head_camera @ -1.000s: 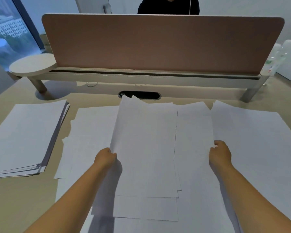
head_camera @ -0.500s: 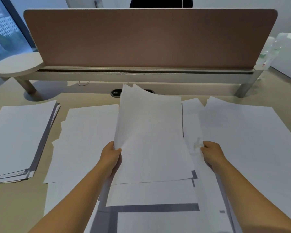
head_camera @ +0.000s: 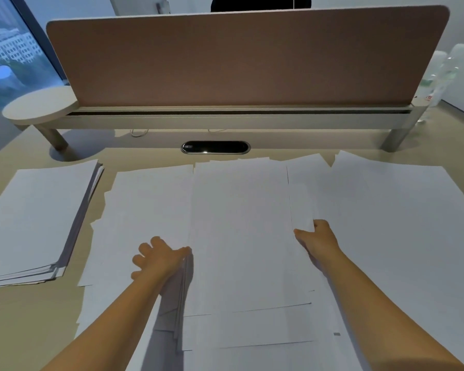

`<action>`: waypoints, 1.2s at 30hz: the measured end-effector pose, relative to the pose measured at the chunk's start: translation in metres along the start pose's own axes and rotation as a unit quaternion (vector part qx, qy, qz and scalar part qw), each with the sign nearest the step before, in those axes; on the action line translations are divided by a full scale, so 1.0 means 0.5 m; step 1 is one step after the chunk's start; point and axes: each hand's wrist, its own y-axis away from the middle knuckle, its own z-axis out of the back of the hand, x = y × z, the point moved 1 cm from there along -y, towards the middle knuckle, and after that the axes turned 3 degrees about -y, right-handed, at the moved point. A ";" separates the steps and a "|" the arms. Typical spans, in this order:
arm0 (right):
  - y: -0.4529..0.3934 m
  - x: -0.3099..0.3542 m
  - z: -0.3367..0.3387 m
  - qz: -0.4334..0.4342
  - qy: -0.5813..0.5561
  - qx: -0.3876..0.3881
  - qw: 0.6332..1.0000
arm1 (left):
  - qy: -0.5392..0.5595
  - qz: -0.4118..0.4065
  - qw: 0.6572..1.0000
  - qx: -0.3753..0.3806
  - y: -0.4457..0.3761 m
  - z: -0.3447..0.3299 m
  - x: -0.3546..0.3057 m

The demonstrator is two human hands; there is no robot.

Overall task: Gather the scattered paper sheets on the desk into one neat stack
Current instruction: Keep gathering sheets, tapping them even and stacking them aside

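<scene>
White paper sheets cover the beige desk. A middle bundle of sheets lies flat on top of the spread, its lower edges uneven. My left hand rests against the bundle's left edge with its fingers spread apart. My right hand pinches the bundle's right edge, thumb on top. More loose sheets lie to the left and to the right of the bundle. A separate thick stack sits at the far left.
A brown divider panel on a raised shelf closes off the back of the desk. A black oval cable port lies just beyond the sheets. Plastic bottles stand at the back right. A person in dark clothes sits behind the panel.
The middle bundle was held up and tilted; now it lies flat on the spread. My left hand has let go of its edge and opened its fingers. My right hand still grips the right edge.
</scene>
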 end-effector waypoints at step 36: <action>0.035 0.156 -0.198 0.072 0.157 0.001 0.985 | 0.144 -0.052 0.988 -0.008 -0.128 0.087 0.035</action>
